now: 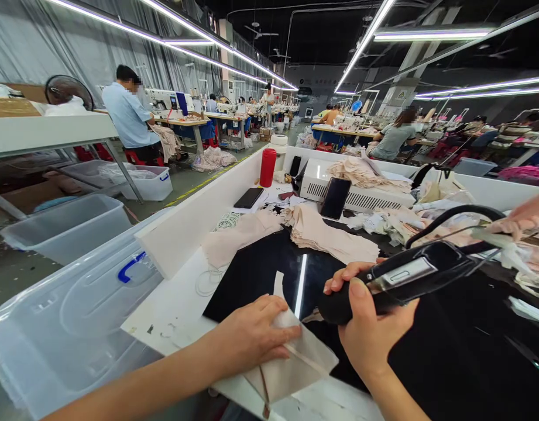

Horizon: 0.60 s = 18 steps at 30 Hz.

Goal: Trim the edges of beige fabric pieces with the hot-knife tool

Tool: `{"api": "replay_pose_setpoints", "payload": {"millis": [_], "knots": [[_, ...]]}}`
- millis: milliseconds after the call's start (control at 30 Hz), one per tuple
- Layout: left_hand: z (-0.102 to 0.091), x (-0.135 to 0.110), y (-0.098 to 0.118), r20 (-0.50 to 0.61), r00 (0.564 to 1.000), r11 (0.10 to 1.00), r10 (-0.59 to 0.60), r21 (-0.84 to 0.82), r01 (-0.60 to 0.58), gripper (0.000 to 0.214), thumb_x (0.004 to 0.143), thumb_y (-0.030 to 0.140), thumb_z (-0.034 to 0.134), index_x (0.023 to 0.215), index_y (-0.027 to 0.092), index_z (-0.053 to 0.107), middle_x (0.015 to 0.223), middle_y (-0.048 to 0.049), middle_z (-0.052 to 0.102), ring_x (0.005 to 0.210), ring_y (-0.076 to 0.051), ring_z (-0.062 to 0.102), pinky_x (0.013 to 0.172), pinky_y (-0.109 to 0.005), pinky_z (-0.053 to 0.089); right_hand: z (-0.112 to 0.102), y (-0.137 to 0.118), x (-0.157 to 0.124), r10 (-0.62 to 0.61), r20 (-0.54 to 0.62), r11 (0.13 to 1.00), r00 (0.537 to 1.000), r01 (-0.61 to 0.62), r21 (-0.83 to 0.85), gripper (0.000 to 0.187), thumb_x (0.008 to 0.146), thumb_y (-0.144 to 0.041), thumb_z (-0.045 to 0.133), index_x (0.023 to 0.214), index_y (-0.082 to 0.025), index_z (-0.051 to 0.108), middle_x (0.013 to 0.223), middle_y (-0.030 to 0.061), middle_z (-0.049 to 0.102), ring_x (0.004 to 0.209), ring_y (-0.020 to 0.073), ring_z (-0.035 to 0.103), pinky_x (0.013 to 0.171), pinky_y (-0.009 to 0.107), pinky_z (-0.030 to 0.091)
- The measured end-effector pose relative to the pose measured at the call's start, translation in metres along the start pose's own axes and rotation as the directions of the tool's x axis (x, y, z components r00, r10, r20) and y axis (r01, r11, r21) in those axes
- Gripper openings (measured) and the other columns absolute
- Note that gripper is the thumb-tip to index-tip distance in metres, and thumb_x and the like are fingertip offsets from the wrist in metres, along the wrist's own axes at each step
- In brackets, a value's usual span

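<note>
My left hand (263, 333) lies on a pale beige piece of fabric (311, 356), its fingers spread and pressing on it at the near table edge. The fabric has a brown strip and hangs partly over the edge. In my right hand (374, 327) is a black corded hand tool (392, 280) with a silver label plate, tilted up to the right; my fingers wrap round its rounded end. The tool is just right of the fabric, above the black board (260, 275). Another person's hand (526, 213) is at the right edge, near the tool's looped cord.
Beige fabric stacks (330, 234) lie behind the board. Beyond are a propped phone (336, 197), a flat phone (249, 198), a red cylinder (267, 168) and a white vented box (378, 199). A lidded plastic bin (76, 316) stands left. Several people sit at sewing tables farther back.
</note>
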<state>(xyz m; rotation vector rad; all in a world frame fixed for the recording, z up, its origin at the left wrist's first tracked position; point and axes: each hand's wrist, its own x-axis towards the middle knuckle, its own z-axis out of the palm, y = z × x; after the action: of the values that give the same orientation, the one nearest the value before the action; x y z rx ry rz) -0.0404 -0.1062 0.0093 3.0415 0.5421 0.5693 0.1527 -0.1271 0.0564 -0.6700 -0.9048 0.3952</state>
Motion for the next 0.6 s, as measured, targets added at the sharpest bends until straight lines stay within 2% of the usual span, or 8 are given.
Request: {"api": "replay_pose_setpoints", "payload": {"millis": [333,600], "knots": [[0.0007,-0.0015,-0.0004,0.032,0.999,0.999,-0.028,-0.036,0.030,0.041,0.098,0.043,0.070,0.134,0.026,0.060,0.130,-0.0156,0.054,0.115,-0.030,0.061,0.092,-0.040,0.060,0.0048,0.0013,-0.0011,-0.003,0.007,1.000,1.000,0.003,-0.004,0.034,0.085,-0.013,0.074,0.108,-0.026,0.052,0.080,-0.0058,0.065,0.059,0.0123,0.062,0.052,0.029,0.059],[0.0013,-0.0019,-0.0017,0.006,1.000,0.999,-0.014,-0.040,0.014,0.040,0.099,0.044,0.068,0.134,0.025,0.062,0.130,-0.0158,0.053,0.115,-0.030,0.060,0.096,-0.039,0.058,0.0056,0.0034,-0.0027,0.001,0.011,1.000,1.000,-0.001,-0.006,0.038,0.084,-0.012,0.074,0.110,-0.026,0.051,0.080,-0.0057,0.065,0.059,0.0125,0.062,0.053,0.030,0.058]]}}
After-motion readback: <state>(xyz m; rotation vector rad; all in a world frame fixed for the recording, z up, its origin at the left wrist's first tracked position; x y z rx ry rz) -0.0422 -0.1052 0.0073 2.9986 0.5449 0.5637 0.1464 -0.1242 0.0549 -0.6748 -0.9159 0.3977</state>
